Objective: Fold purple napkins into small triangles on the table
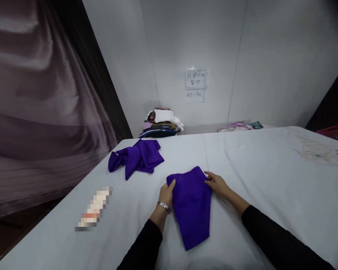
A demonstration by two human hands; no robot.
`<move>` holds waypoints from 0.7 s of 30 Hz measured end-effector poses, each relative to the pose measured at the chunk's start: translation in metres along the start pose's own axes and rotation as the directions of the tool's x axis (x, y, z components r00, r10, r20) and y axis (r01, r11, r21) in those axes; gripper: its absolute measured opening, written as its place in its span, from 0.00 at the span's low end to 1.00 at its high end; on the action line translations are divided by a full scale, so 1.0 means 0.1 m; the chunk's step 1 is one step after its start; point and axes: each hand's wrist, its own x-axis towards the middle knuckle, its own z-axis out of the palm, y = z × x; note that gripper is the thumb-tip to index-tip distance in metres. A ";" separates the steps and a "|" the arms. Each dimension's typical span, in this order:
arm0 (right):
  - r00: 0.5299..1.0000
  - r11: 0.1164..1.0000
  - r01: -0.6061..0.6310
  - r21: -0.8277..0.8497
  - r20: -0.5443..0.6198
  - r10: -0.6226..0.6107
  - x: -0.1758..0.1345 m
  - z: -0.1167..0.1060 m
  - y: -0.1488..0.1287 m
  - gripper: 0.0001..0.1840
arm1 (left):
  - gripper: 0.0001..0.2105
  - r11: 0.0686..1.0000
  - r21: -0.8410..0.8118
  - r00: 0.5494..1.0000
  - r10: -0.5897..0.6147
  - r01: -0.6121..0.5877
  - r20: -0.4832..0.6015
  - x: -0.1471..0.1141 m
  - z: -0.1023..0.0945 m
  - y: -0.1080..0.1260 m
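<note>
A folded purple cloth napkin (pixel 192 210) lies on the white-covered table in front of me, wider at its far end and narrowing towards me. At its upper left corner my left hand (pixel 166 194) grips the edge, thumb on top and fingers beneath. My right hand (pixel 218 184) pinches the upper right edge between thumb and fingers, with one finger stretched out past the fabric. Farther off to the left, several more purple napkins (pixel 142 157) lie in a loose, crumpled heap. Neither hand touches that heap.
White cloth covers the table (pixel 250 180). A blurred-out object (pixel 93 210) lies on its left. Behind the far edge are a pile of folded fabrics (pixel 162 123) and some pinkish cloths (pixel 236 126). A paper sign (pixel 195 84) hangs on the wall; a curtain (pixel 36 112) hangs at left.
</note>
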 end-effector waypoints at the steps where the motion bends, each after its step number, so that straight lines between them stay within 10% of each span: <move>1: 1.000 0.997 0.001 0.074 -0.021 0.000 0.02 -0.04 -0.03 0.21 | 0.09 1.000 -0.024 1.000 0.009 -0.009 0.005 -0.03 0.03 0.07; 5: 0.975 0.955 0.170 0.244 -0.183 -0.127 0.01 -0.48 -0.32 0.18 | 0.10 0.979 -0.202 0.993 0.023 0.001 0.118 -0.27 0.23 0.37; 11: 0.835 0.875 0.370 -0.314 -0.301 -0.461 0.28 -1.06 -0.94 0.17 | 0.14 0.948 -0.284 0.958 -0.058 0.141 0.281 -0.45 0.58 0.41; 15: 0.834 0.817 0.437 -0.375 -0.170 -0.524 0.46 -0.86 -0.98 0.16 | 0.12 0.960 -0.186 0.977 -0.198 0.210 0.081 -0.26 0.49 0.15; 21: 0.915 0.919 0.392 -0.031 0.115 -0.386 -0.01 -0.02 -0.69 0.13 | 0.10 0.953 -0.139 0.961 -0.275 0.269 -0.029 -0.13 0.09 -0.16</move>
